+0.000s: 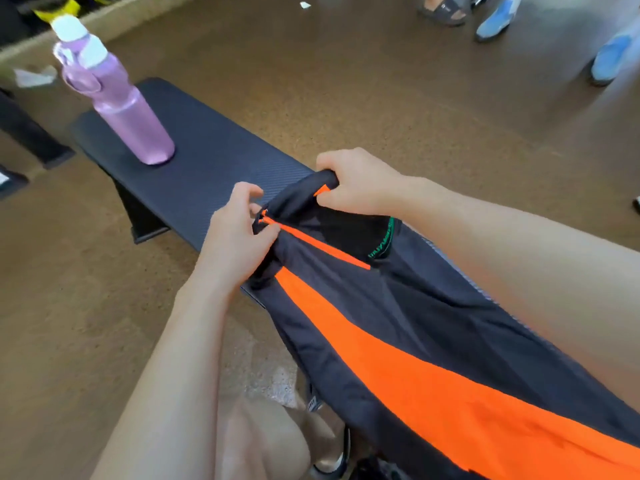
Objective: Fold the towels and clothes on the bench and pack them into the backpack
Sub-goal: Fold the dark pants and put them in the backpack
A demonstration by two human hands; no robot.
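Brown floor (346,81) fills most of the view, and across it runs a dark padded bench (207,157), long and narrow, reaching from upper left toward the lower right. Draped over the bench's near end and hanging off toward the person lies a dark garment with a broad orange stripe (398,341), its neck opening with green lettering turned up between the hands. The right hand (360,185) has its fingers curled round a bunched edge of the garment at the far side of the bench. The left hand (239,230) pinches the fabric beside a thin orange seam, fingers bent and close together. Toward the bench's far end stands a pink water bottle (131,119) with a white cap, upright, well apart from the garment.
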